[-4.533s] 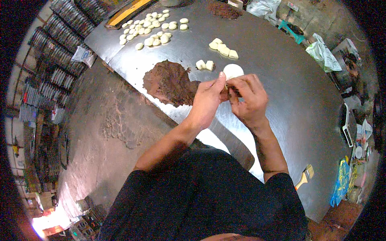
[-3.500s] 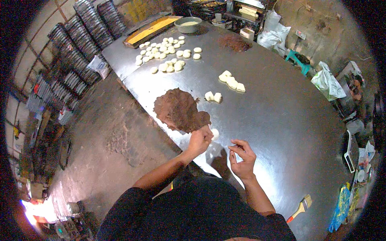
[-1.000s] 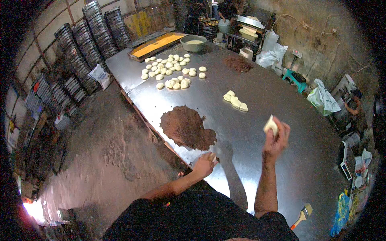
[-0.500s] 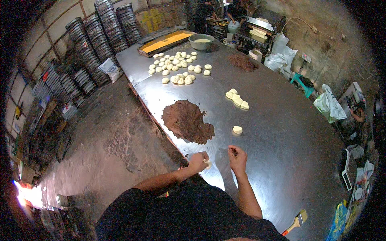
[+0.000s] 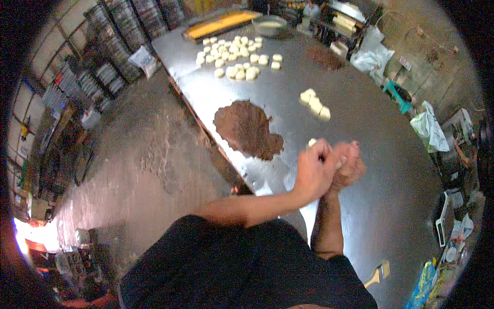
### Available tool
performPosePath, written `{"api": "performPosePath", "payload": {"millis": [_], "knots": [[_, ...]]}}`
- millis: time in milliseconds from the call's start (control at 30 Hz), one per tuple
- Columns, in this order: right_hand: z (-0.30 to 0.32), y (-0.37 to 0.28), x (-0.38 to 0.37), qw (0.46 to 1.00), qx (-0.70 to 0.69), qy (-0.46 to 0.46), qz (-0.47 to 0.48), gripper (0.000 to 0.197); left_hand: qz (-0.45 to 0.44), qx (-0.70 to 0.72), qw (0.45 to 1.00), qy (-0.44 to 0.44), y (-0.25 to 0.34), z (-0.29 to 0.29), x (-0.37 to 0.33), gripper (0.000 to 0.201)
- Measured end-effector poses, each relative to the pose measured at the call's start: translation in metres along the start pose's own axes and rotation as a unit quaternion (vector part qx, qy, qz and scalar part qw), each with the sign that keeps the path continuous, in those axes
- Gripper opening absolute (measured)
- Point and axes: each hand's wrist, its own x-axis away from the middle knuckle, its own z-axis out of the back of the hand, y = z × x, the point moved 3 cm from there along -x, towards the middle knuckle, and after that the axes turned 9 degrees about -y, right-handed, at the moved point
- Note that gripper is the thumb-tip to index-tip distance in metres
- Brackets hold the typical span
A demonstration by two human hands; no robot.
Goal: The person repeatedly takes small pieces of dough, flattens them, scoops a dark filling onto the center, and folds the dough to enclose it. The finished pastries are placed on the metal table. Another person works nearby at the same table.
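- Your left hand [image 5: 312,172] and right hand [image 5: 349,166] press together over the worktop [image 5: 360,118], apparently closed around a pale dough piece [image 5: 312,142] that barely peeks out above them.
- The brown filling heap [image 5: 248,129] lies just left, near the worktop's left edge.
- Three dough pieces [image 5: 315,104] sit farther up the worktop.

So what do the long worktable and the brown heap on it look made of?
The long grey worktable looks like sheet metal, probably steel: dull sheen with smeared reflections. The brown heap looks like a matte, crumbly paste or powder, spread flat with ragged edges; which one is unclear.
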Motion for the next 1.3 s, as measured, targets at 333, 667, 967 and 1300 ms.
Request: {"api": "performPosePath", "payload": {"millis": [333,667,967,1300], "knots": [[-0.065,0.09,0.133,0.831,-0.264,-0.198,-0.448,0.048,0.359,0.078,0.926,0.085,-0.156,0.086,0.02,0.068],[-0.15,0.17,0.121,0.779,-0.052,-0.612,-0.121,0.031,0.485,0.232,0.84,0.078,-0.26,0.217,0.111,0.061],[-0.193,0.185,0.153,0.599,0.251,-0.74,0.173,0.014,0.466,0.276,0.838,0.064,-0.286,0.24,0.148,0.048],[-0.126,0.17,0.114,0.597,-0.146,-0.69,-0.382,0.025,0.372,0.223,0.901,0.026,-0.195,0.18,0.068,0.05]]}}
